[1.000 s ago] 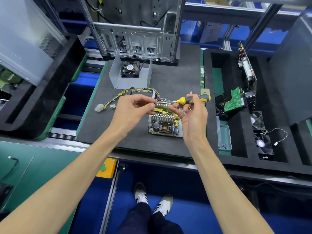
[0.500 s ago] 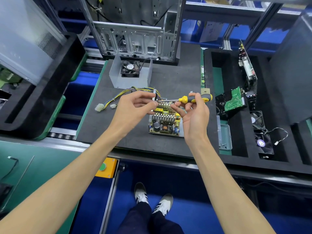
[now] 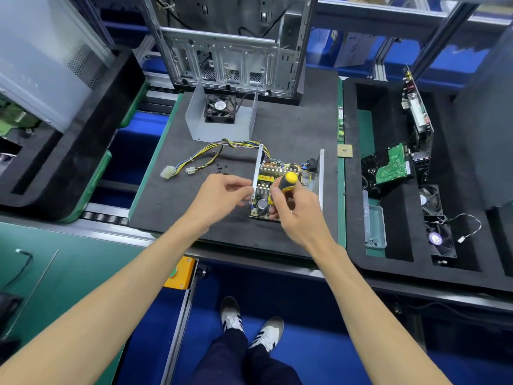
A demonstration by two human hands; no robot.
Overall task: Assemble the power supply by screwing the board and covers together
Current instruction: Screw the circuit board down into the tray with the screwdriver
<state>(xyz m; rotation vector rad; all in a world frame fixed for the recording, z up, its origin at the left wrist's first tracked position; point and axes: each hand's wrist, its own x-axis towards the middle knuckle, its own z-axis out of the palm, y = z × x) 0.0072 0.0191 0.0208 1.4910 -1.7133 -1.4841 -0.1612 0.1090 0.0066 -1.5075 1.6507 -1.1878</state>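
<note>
The power supply board (image 3: 280, 173) sits in its grey metal lower cover (image 3: 321, 173) on the black mat (image 3: 291, 129), with a bundle of yellow and black cables (image 3: 211, 154) trailing left. My right hand (image 3: 297, 209) grips a yellow and black screwdriver (image 3: 286, 182) held upright, tip down over the board's near edge; the tip is hidden. My left hand (image 3: 222, 195) touches the cover's left wall with its fingertips. The grey upper cover (image 3: 219, 132) with a fan (image 3: 220, 108) stands farther back.
A few small screws (image 3: 219, 169) lie on the mat left of the board. An open computer case (image 3: 230, 43) stands at the back. A black foam tray (image 3: 388, 262) on the right holds a green board (image 3: 395, 165), fans (image 3: 441, 240) and a clear parts box (image 3: 374, 226).
The screwdriver has swung from lying level between both hands to standing upright over the board. Both hands have dropped to the power supply, and the left hand has let go of the shaft.
</note>
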